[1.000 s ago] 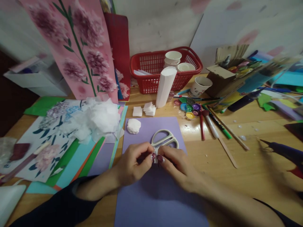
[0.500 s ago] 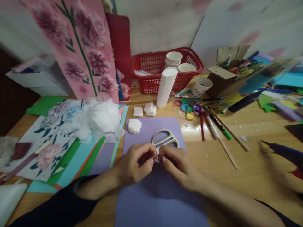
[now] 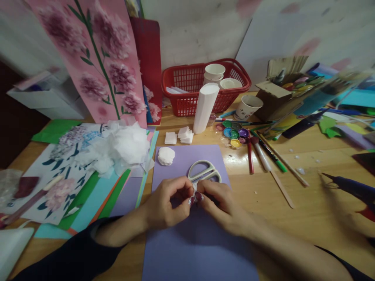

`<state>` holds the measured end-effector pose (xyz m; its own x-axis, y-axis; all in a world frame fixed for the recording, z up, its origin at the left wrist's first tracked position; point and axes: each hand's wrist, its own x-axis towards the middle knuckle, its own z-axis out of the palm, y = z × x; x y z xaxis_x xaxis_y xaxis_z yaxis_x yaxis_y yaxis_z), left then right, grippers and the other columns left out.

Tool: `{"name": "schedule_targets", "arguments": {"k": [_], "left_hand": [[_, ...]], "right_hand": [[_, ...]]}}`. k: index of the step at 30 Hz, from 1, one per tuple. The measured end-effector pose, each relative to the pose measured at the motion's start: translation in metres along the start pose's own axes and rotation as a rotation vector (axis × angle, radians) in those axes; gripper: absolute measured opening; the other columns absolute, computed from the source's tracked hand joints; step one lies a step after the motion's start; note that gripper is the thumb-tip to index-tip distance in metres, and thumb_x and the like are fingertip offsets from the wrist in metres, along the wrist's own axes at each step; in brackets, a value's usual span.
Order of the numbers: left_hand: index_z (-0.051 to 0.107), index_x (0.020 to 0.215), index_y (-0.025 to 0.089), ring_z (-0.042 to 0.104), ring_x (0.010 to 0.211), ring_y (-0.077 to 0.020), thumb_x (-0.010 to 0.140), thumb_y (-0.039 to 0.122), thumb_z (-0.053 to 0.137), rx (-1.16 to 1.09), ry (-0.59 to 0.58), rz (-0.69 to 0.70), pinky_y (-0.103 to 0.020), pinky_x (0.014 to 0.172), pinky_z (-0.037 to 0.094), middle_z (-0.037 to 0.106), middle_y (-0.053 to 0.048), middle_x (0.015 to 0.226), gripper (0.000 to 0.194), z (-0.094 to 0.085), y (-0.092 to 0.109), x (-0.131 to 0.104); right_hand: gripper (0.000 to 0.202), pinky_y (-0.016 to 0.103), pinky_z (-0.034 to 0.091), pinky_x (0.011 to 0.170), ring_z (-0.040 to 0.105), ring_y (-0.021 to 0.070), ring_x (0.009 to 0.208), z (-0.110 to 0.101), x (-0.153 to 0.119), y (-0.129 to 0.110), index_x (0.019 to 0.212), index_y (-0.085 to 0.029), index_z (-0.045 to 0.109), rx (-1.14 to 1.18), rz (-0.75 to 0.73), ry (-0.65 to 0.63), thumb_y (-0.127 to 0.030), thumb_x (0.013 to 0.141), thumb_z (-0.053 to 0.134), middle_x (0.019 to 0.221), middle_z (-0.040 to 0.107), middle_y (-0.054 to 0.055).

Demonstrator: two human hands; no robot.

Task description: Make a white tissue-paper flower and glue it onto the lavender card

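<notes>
My left hand [image 3: 172, 203] and my right hand [image 3: 218, 203] meet fingertip to fingertip above the purple sheet [image 3: 196, 249]. Thumbs and index fingers of both pinch a small white piece of paper [image 3: 195, 188], mostly hidden by the fingers. Just beyond them lie scissors [image 3: 209, 170]; only the pale handles show, the blades being covered by my hands. A round white wad [image 3: 166, 156] sits at the sheet's upper left corner. Past the sheet's far edge are small stacks of white paper squares [image 3: 185, 135], with a white paper roll [image 3: 205, 108] standing behind them.
A red basket [image 3: 184, 95] holding paper cups is at the back. White tissue petals [image 3: 129, 144] cover coloured sheets on the left. Paints [image 3: 234, 134], brushes and pens [image 3: 272, 154] lie to the right, with a dark blue glue gun [image 3: 351, 189] at the right edge.
Almost nothing differs. The fingertips of my left hand have shifted very slightly around the small white piece.
</notes>
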<state>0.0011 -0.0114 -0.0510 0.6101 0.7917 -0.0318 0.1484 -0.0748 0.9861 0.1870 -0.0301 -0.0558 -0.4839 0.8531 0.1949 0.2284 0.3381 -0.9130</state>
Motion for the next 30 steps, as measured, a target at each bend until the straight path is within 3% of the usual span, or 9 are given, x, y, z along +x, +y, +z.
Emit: {"name": "schedule_targets", "arguments": {"k": [6, 9, 16, 22, 30], "left_hand": [[0.046, 0.073, 0.018, 0.047, 0.054, -0.0099, 0.077, 0.02, 0.053, 0.041, 0.008, -0.028, -0.021, 0.051, 0.039, 0.049, 0.003, 0.061, 0.008, 0.0004, 0.0008, -0.0007], [0.047, 0.073, 0.018, 0.047, 0.055, -0.01, 0.077, 0.02, 0.053, 0.022, 0.018, -0.002, -0.021, 0.051, 0.039, 0.05, 0.003, 0.062, 0.007, 0.0004, 0.0008, -0.0002], [0.047, 0.075, 0.018, 0.051, 0.058, -0.0096, 0.081, 0.022, 0.054, -0.157, 0.162, -0.048, -0.021, 0.056, 0.043, 0.052, 0.003, 0.065, 0.011, -0.0001, -0.005, -0.001], [0.047, 0.075, 0.018, 0.046, 0.057, -0.008, 0.077, 0.018, 0.056, -0.02, 0.084, -0.002, -0.019, 0.054, 0.04, 0.048, 0.004, 0.067, 0.009, 0.0008, 0.0003, 0.0006], [0.046, 0.071, 0.018, 0.042, 0.055, -0.0085, 0.077, 0.019, 0.052, 0.089, 0.065, 0.05, -0.019, 0.052, 0.037, 0.045, 0.004, 0.063, 0.008, -0.0007, -0.0014, 0.0001]], "right_hand": [[0.025, 0.022, 0.033, 0.054, 0.039, 0.0104, 0.057, -0.0003, 0.001, -0.0015, 0.072, -0.02, 0.043, 0.029, 0.01, -0.017, -0.029, 0.095, 0.041, 0.063, 0.043, -0.003], [0.023, 0.022, 0.032, 0.054, 0.038, 0.0101, 0.057, 0.0, 0.0011, -0.0003, 0.072, -0.02, 0.043, 0.027, 0.011, -0.003, -0.026, 0.095, 0.042, 0.063, 0.043, -0.003], [0.025, 0.024, 0.034, 0.055, 0.041, 0.0111, 0.057, -0.001, 0.0015, -0.0017, 0.075, -0.019, 0.048, 0.063, 0.056, 0.065, -0.028, 0.096, 0.04, 0.061, 0.045, -0.003], [0.024, 0.024, 0.036, 0.057, 0.042, 0.0114, 0.06, 0.0001, 0.0016, -0.0016, 0.076, -0.018, 0.051, 0.016, 0.048, 0.057, -0.028, 0.096, 0.042, 0.064, 0.047, -0.002], [0.023, 0.023, 0.036, 0.057, 0.042, 0.0105, 0.059, -0.0006, 0.0036, -0.0041, 0.075, -0.019, 0.048, 0.013, 0.054, 0.045, -0.027, 0.096, 0.041, 0.063, 0.046, -0.003]]}}
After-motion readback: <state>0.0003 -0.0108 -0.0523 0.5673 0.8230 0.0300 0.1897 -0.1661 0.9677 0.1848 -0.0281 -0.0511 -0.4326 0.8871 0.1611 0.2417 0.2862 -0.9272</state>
